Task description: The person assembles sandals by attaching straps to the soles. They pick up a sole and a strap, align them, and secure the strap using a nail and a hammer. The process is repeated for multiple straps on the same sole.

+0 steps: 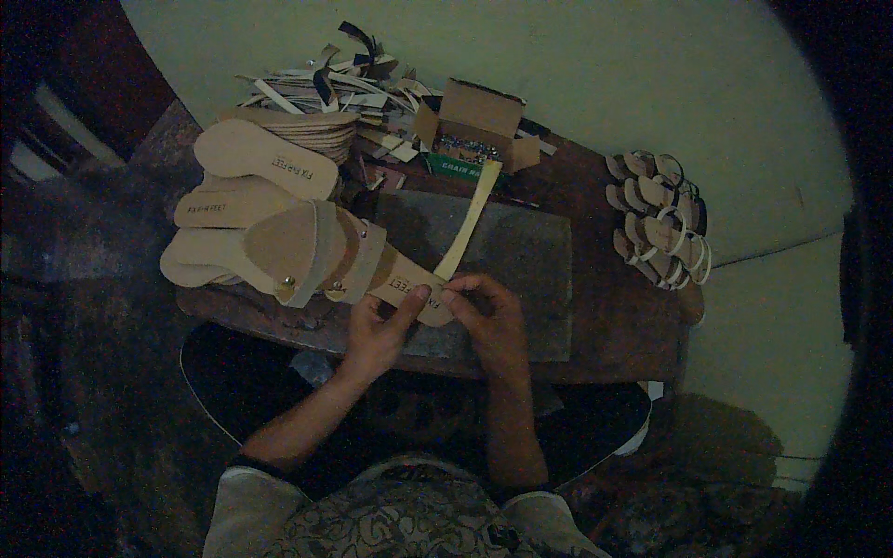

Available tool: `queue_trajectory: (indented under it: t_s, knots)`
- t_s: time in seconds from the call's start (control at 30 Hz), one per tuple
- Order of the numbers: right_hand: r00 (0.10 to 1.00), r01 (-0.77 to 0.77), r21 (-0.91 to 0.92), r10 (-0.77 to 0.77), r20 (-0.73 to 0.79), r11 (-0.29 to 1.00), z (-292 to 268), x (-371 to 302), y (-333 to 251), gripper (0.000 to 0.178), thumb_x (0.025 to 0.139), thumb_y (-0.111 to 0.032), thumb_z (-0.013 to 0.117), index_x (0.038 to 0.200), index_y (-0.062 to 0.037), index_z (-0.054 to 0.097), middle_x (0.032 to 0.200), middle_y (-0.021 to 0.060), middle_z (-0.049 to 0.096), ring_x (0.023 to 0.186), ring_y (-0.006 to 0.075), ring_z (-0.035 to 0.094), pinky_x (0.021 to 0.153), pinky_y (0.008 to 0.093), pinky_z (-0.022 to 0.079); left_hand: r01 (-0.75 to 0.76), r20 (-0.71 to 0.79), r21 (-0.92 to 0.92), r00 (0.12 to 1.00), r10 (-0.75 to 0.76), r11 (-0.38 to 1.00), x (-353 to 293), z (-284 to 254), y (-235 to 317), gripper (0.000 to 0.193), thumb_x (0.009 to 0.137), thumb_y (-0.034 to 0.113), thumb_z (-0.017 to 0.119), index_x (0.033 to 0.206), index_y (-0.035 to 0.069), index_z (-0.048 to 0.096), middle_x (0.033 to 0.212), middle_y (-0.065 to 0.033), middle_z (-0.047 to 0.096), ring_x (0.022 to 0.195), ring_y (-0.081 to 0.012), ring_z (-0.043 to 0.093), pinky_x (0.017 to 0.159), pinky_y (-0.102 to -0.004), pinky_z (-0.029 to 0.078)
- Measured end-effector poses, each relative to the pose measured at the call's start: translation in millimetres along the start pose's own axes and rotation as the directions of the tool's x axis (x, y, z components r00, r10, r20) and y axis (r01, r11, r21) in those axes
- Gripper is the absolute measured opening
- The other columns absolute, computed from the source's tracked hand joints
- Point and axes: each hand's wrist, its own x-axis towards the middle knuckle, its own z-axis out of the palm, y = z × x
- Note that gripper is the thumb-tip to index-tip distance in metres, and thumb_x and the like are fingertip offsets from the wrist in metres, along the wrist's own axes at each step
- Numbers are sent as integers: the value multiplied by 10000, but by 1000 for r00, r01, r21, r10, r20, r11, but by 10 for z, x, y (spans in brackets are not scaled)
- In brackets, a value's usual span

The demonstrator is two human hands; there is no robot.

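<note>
A tan flat sandal [274,246] with two cross straps and round metal studs lies slanted over the table, its heel toward me. My left hand [379,333] is closed on the heel end, thumb on top of the insole. A long pale yellow strap [473,216] rises from the heel edge and leans away to the upper right. My right hand [491,318] pinches at the strap's lower end, against the heel; its fingertips partly hide the join.
Stacked tan insoles [265,158] stand at the left, under the sandal's front. Behind are leather scraps [326,88] and an open cardboard box [479,107] of small metal pieces. A dark slab [530,279] lies on the wooden table [614,339]. Several strappy sandals [656,219] sit at the right.
</note>
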Motion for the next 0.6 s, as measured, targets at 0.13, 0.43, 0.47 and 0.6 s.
queue_trajectory:
  t_s: [0.13, 0.43, 0.47, 0.6]
  knots:
    - [1000, 13, 29, -13, -16, 999, 19, -10, 29, 96, 752, -94, 627, 819, -30, 603, 843, 43, 602, 795, 126, 542, 729, 266, 424, -6, -19, 27, 1000, 6, 1000, -7, 5, 13, 215, 828, 207, 601, 917, 12, 590, 851, -45, 626, 750, -95, 572, 661, -243, 452]
    - [1000, 20, 29, -20, -8, 999, 22, -1, 31, 110, 747, -94, 641, 834, -32, 611, 860, 45, 603, 796, 124, 545, 729, 258, 428, -23, -20, 3, 1000, 23, 1000, 11, -11, -96, 214, 827, 222, 601, 895, 19, 602, 808, -29, 623, 719, -79, 558, 622, -226, 432]
    - [1000, 14, 39, -14, -5, 999, 24, 3, 49, 109, 748, -93, 642, 833, -32, 613, 863, 45, 603, 795, 124, 546, 728, 256, 429, -41, -28, 18, 999, 41, 999, 10, -11, -100, 211, 828, 221, 599, 892, 20, 603, 805, -27, 622, 717, -78, 556, 619, -225, 431]
    - [999, 37, -16, -38, -38, 999, 43, -13, -1, 99, 749, -87, 642, 827, -32, 613, 857, 45, 601, 795, 124, 549, 726, 257, 435, 3, -6, 0, 1000, -3, 1000, 9, -14, -45, 211, 827, 222, 600, 890, 21, 601, 806, -25, 619, 712, -78, 556, 618, -227, 432]
